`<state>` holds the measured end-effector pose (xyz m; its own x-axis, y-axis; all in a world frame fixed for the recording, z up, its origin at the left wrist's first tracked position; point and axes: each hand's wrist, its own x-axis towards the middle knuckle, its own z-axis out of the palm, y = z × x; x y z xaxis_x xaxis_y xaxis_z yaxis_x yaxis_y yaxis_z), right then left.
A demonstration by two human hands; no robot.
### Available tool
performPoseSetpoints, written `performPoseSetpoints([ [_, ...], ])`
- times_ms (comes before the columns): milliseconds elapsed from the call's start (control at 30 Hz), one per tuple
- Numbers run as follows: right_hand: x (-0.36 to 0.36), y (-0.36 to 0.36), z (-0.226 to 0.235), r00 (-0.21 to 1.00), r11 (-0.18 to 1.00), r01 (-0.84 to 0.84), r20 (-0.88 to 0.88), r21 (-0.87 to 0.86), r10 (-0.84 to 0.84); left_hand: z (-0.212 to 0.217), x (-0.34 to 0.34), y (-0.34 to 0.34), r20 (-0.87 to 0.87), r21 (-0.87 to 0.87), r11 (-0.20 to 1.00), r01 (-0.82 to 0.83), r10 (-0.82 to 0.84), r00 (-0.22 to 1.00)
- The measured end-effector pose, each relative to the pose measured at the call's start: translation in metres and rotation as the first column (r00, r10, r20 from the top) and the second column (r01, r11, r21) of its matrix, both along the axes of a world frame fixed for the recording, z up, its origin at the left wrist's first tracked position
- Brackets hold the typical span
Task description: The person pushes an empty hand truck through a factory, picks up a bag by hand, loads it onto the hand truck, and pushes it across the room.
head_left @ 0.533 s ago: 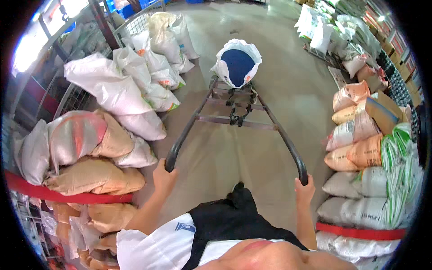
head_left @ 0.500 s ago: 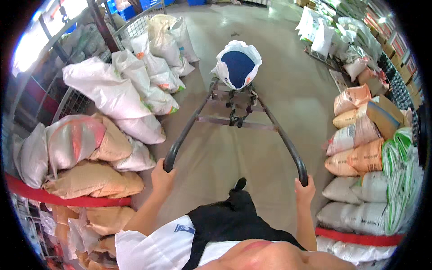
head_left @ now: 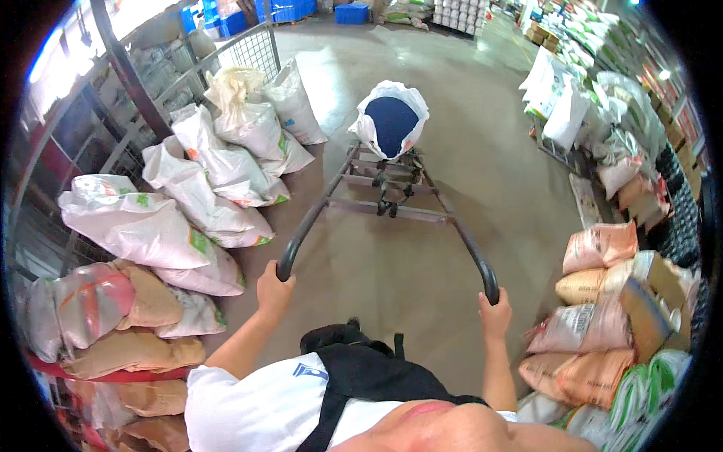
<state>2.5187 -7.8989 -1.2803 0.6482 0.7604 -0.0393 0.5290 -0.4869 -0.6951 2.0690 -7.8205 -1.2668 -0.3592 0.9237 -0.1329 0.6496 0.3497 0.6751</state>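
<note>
Both of my arms reach forward to a hand truck (head_left: 392, 209) with dark bent handles and a metal frame. My left hand (head_left: 276, 291) is closed round the end of its left handle. Round the tip of the right handle, my right hand (head_left: 495, 313) is wrapped the same way. At the far end of the frame rides a white woven sack (head_left: 364, 129), its mouth open and rolled back. Dark blue material (head_left: 395, 124) fills it, too fine to make out. Black straps or cords (head_left: 385, 206) hang on the crossbars.
White sacks (head_left: 203, 184) slump along the left, beside a wire mesh cage (head_left: 252, 56). Brown sacks (head_left: 135, 354) are stacked nearer. On the right stand orange and pink sacks (head_left: 584, 335) and, farther off, white bags on a pallet (head_left: 557, 143). Blue bins (head_left: 352, 13) sit far ahead.
The hand truck and I have moved forward along the aisle. Sacks on both sides have slid nearer, and more of the far floor shows. Both hands keep their hold.
</note>
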Motion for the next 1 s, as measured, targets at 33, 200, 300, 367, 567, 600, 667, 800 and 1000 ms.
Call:
performPoseSetpoints([
  [33,0.006,0.029,0.004,0.999,1.0,-0.012,0.044,0.015,0.011,-0.004,0.01,0.026,0.017,-0.002,1.0,-0.006,0.006,1.0],
  [200,0.068,0.152,-0.017,0.988,0.999,-0.016,0.155,0.048,0.009,-0.009,0.065,0.134,-0.018,0.017,0.998,0.052,-0.052,0.998],
  [300,0.098,0.199,0.0,0.961,1.0,-0.016,0.277,-0.006,0.017,-0.031,0.104,0.168,-0.013,0.058,0.998,0.018,-0.017,1.0],
  [367,0.117,0.252,0.001,0.972,0.999,0.008,0.236,0.044,-0.018,-0.034,0.136,0.206,0.0,0.089,0.995,0.041,-0.041,0.999],
  [567,0.187,0.416,-0.01,0.945,0.997,-0.056,0.324,0.052,0.036,-0.017,0.198,0.344,0.273,-0.018,0.998,-0.054,0.057,0.96],
  [600,0.194,0.442,-0.007,0.96,0.999,-0.027,0.278,0.027,0.018,-0.02,0.206,0.363,0.28,-0.02,0.997,-0.069,0.072,0.957],
  [667,0.219,0.495,-0.013,0.925,0.999,-0.046,0.378,0.023,0.034,-0.015,0.229,0.411,0.302,-0.021,0.996,-0.089,0.091,0.949],
  [800,0.263,0.6,-0.021,0.903,0.992,-0.112,0.422,0.052,0.079,-0.017,0.276,0.491,0.227,-0.027,0.99,-0.138,0.141,0.964],
  [1000,0.314,0.762,-0.039,0.899,0.984,-0.179,0.405,-0.009,0.167,-0.085,0.329,0.599,0.082,0.108,0.969,-0.222,0.214,0.973],
])
